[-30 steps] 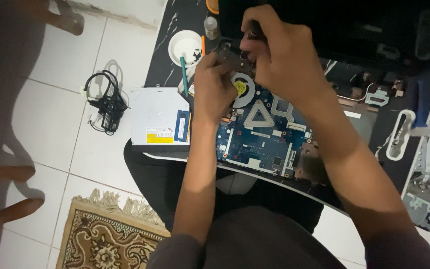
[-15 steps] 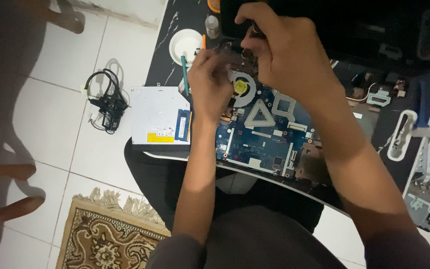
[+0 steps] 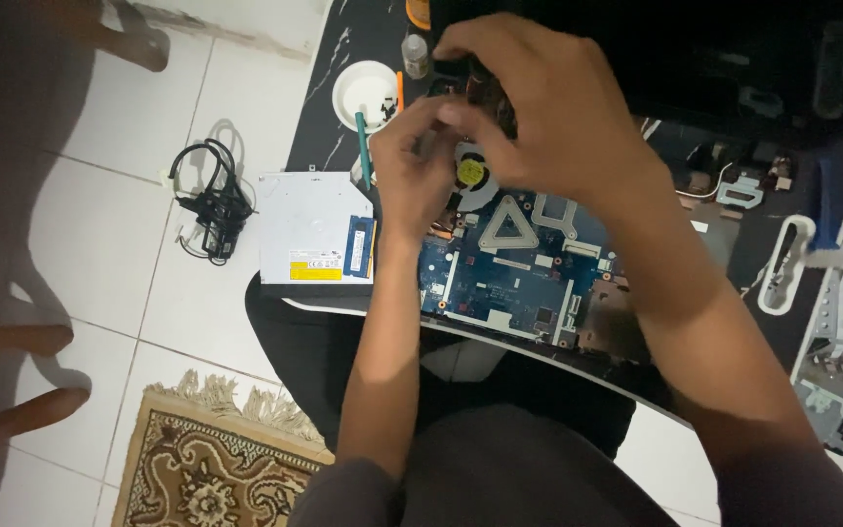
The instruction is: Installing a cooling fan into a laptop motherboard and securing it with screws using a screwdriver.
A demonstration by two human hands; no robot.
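Both hands meet over the blue circuit board [image 3: 514,278], right by its fan [image 3: 468,176]. The left hand [image 3: 412,181] has its fingers curled together, pinching something too small to make out. The right hand [image 3: 548,107] arches above it, fingertips bunched; whether it holds anything, I cannot tell. A white dish [image 3: 363,93] sits just left of the grip.

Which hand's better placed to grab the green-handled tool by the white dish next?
Left, probably. The left hand sits right beside the green-handled tool and the white dish. The right hand is farther off, curled over the fan end of the blue circuit board.
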